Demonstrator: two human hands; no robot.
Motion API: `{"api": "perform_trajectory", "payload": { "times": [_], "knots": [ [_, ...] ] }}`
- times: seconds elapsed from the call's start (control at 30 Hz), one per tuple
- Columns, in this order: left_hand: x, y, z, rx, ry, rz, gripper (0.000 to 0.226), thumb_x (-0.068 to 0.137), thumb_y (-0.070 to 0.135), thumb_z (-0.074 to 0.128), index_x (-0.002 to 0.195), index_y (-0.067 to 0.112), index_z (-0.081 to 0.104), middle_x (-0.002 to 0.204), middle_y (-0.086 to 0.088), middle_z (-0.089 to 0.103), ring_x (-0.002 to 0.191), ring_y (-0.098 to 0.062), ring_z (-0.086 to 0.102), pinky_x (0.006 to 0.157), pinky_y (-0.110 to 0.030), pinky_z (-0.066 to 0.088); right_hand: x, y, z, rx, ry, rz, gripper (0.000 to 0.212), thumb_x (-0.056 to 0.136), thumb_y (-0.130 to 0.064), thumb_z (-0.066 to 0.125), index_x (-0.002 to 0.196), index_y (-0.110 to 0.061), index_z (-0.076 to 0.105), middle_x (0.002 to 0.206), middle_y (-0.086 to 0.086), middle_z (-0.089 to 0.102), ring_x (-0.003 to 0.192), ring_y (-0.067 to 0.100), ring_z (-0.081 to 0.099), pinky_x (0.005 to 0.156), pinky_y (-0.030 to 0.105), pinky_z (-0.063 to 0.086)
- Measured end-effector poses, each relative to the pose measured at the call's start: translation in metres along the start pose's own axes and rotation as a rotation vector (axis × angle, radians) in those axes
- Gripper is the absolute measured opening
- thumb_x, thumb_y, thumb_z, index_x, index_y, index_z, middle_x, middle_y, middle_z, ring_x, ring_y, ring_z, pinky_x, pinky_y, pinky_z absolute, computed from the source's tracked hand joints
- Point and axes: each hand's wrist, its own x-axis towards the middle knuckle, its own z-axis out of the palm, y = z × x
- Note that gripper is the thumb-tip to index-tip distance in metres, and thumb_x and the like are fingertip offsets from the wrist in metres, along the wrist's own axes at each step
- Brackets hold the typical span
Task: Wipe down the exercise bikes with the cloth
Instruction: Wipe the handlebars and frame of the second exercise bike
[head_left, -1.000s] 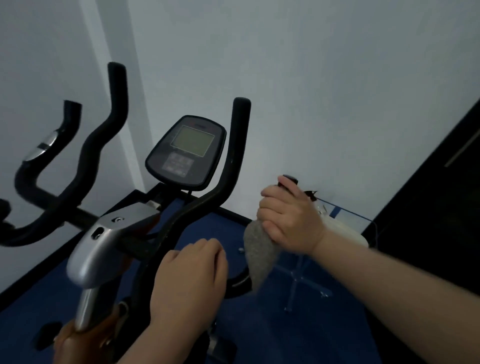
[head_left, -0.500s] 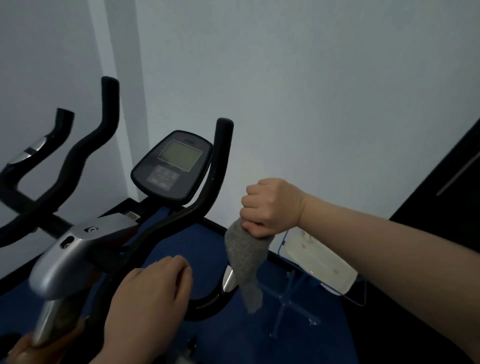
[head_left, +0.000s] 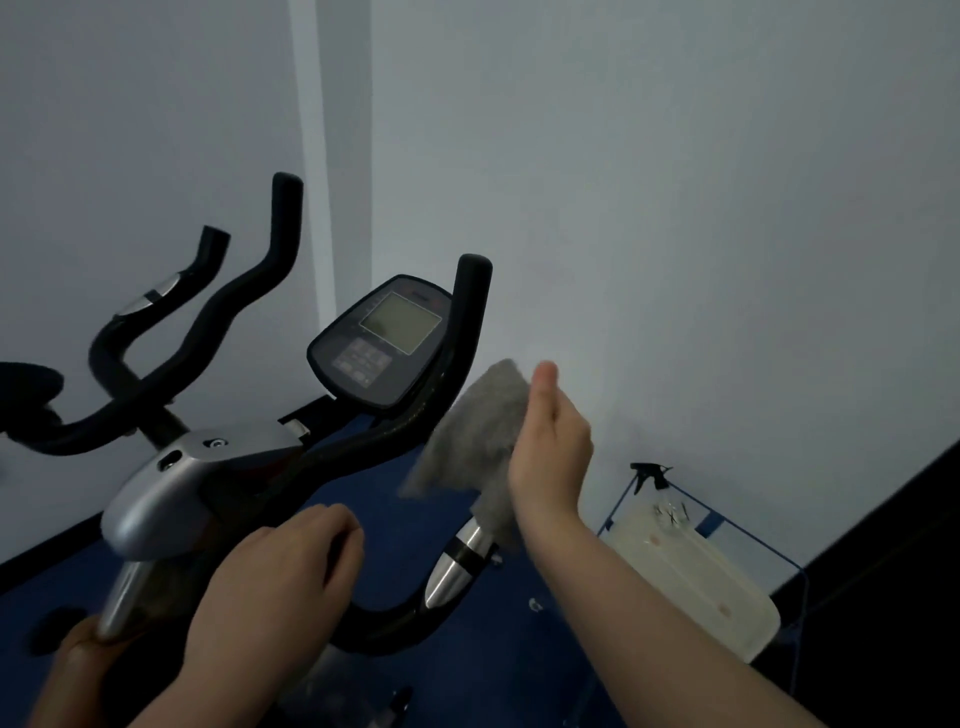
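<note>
Beside the console (head_left: 387, 345), just to its right, the right hand (head_left: 550, 452) was up with the grey cloth (head_left: 475, 431) spread across its palm side, thumb raised and fingers straight behind the fabric, so as best I could tell the cloth was carried flat rather than bunched in a fist. And that cloth lay between the hand and the right handlebar (head_left: 462, 364), whose long axis ran steeply upward past the console's right edge; the bar was directly left of the hand, very near, though whether cloth and bar were touching I could not tell through the blur. Below the console, the left hand (head_left: 275, 582) had its fingers curled over the lower bend of the same bar, gripping it, apparently to steady the bike. So the right hand was clearly the nearer one to the upright section, and my guess was that the next stroke would need the cloth closed round the bar and run along its length. Right of the console and lower, well apart, a spray bottle (head_left: 652, 475) stood on a small blue-framed rack (head_left: 748, 506).
</note>
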Motion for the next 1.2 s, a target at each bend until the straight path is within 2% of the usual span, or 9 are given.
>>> {"api": "perform_trajectory", "payload": {
  "times": [0.23,0.37,0.6,0.67,0.77,0.83,0.97,1.1,1.2],
  "knots": [
    [0.0,0.0,0.002,0.008,0.023,-0.008,0.016,0.089,0.039,0.049,0.074,0.034,0.05,0.069,0.016,0.056,0.061,-0.006,0.054,0.055,-0.031,0.046,-0.022,0.026,0.005,0.058,0.057,-0.095,0.021,0.094,-0.052,0.044,0.099,-0.034,0.051,0.088,-0.016,0.062,0.081,-0.005,0.06,0.061,0.012,0.049],
    [0.002,-0.002,0.003,0.012,0.035,0.01,0.015,0.089,0.038,0.049,0.074,0.034,0.051,0.07,0.017,0.056,0.062,-0.005,0.055,0.055,-0.029,0.046,0.011,0.017,-0.013,-0.093,-0.186,-0.279,0.038,0.099,-0.031,0.046,0.065,-0.013,0.05,0.056,-0.003,0.044,0.054,0.006,0.041,0.051,0.024,0.036],
    [0.002,0.0,0.003,0.016,0.049,-0.015,0.014,0.089,0.036,0.051,0.076,0.035,0.055,0.071,0.016,0.058,0.061,-0.003,0.056,0.055,-0.028,0.048,0.026,0.011,-0.022,0.582,-0.454,0.576,0.052,0.097,-0.038,0.048,0.056,-0.018,0.071,0.062,0.0,0.068,0.059,0.014,0.067,0.056,0.028,0.054],
    [0.002,0.0,0.003,0.012,0.048,-0.017,0.014,0.089,0.036,0.051,0.076,0.035,0.055,0.071,0.016,0.059,0.061,-0.003,0.056,0.054,-0.027,0.047,0.029,0.008,-0.026,0.307,-0.484,0.192,0.048,0.098,-0.035,0.045,0.057,-0.027,0.068,0.06,-0.009,0.065,0.06,0.009,0.063,0.064,0.031,0.052],
    [0.001,-0.001,0.003,-0.006,0.06,-0.03,0.015,0.089,0.038,0.048,0.077,0.035,0.055,0.072,0.016,0.059,0.062,-0.001,0.055,0.053,-0.021,0.043,0.021,0.022,-0.031,-0.259,-0.42,-0.891,0.027,0.094,-0.02,0.051,0.074,-0.017,0.07,0.075,-0.003,0.069,0.088,0.016,0.066,0.105,0.039,0.038],
    [0.001,0.0,0.004,-0.017,0.067,-0.032,0.016,0.089,0.038,0.046,0.077,0.034,0.055,0.073,0.016,0.059,0.063,-0.001,0.056,0.053,-0.02,0.042,0.013,0.036,-0.038,-0.436,-0.443,-1.222,0.02,0.09,-0.016,0.06,0.075,-0.01,0.072,0.08,0.001,0.073,0.102,0.02,0.066,0.113,0.046,0.026],
    [0.0,-0.002,0.004,-0.023,0.086,-0.031,0.016,0.09,0.038,0.045,0.078,0.034,0.055,0.074,0.015,0.059,0.064,-0.001,0.054,0.053,-0.016,0.036,-0.031,0.047,-0.034,-0.572,-0.494,-1.119,0.027,0.093,-0.022,0.05,0.078,-0.014,0.072,0.083,-0.002,0.073,0.097,0.019,0.067,0.113,0.043,0.024],
    [-0.005,-0.001,0.003,-0.089,0.203,-0.006,0.015,0.09,0.034,0.049,0.078,0.033,0.056,0.073,0.014,0.059,0.064,-0.003,0.056,0.054,-0.021,0.042,-0.038,0.035,-0.025,-0.671,-0.739,-1.272,0.03,0.094,-0.033,0.048,0.083,-0.015,0.07,0.074,0.0,0.068,0.07,0.021,0.062,0.083,0.035,0.048],
    [-0.011,-0.002,-0.001,-0.227,0.369,0.015,0.018,0.089,0.034,0.045,0.078,0.029,0.059,0.073,0.015,0.058,0.067,-0.006,0.056,0.055,-0.02,0.043,-0.01,0.032,-0.046,-0.755,-0.696,-1.264,0.033,0.093,-0.029,0.047,0.097,-0.008,0.071,0.089,0.004,0.07,0.082,0.024,0.064,0.095,0.04,0.045]
  ]
}}
